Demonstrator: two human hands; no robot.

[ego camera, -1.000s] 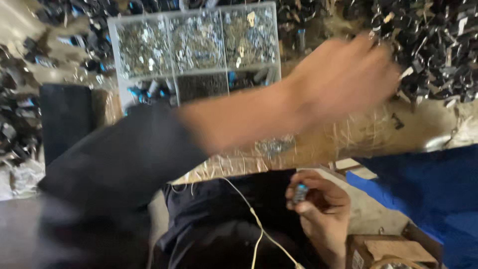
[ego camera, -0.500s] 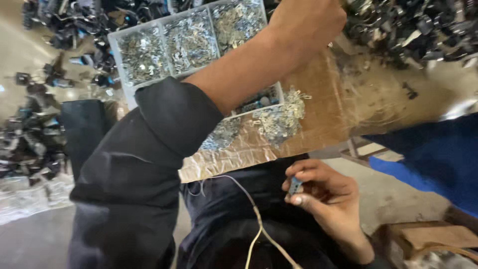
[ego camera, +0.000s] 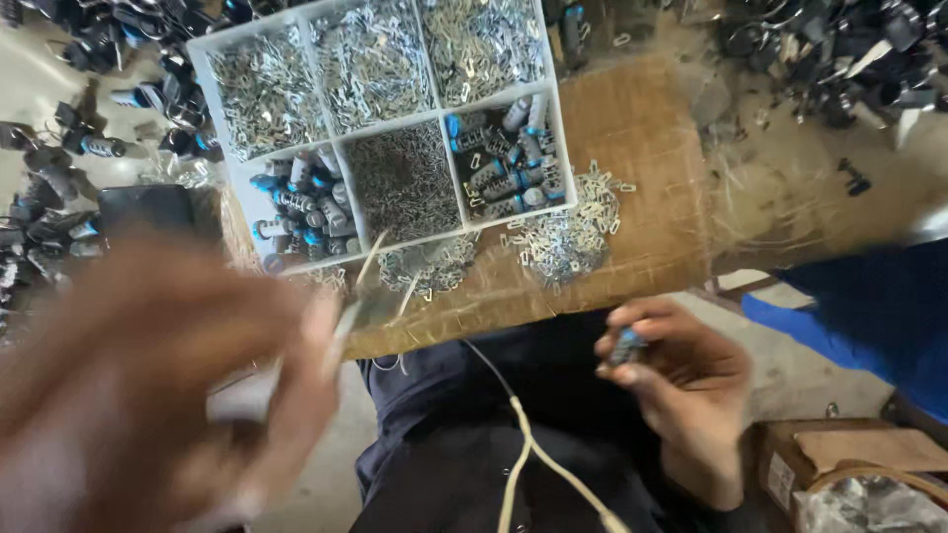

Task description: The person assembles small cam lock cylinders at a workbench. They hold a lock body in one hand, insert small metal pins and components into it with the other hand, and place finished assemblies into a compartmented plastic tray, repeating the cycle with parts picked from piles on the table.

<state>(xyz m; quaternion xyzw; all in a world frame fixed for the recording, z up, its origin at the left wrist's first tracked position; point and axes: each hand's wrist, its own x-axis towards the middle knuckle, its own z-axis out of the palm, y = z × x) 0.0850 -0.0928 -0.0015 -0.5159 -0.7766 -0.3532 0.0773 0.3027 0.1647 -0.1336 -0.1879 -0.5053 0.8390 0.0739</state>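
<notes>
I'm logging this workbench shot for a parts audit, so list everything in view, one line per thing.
compartment tray: one, white, six sections, top centre on the board
small metal clips: many, silver, in four tray sections
cylindrical parts: many, grey and blue, in two lower tray sections
loose clips: a heap, silver, on the board below the tray
board: one, brown, under the tray
dark parts: many, black, scattered at the top corners
cable: one, white, over the lap
cardboard box: one, brown, bottom right
left hand: blurred, near the camera
right hand: pinching a small blue-grey part

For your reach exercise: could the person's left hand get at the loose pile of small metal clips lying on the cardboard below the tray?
Probably yes: the left hand is blurred, near the board's edge, and nothing covers the clip pile.
</notes>
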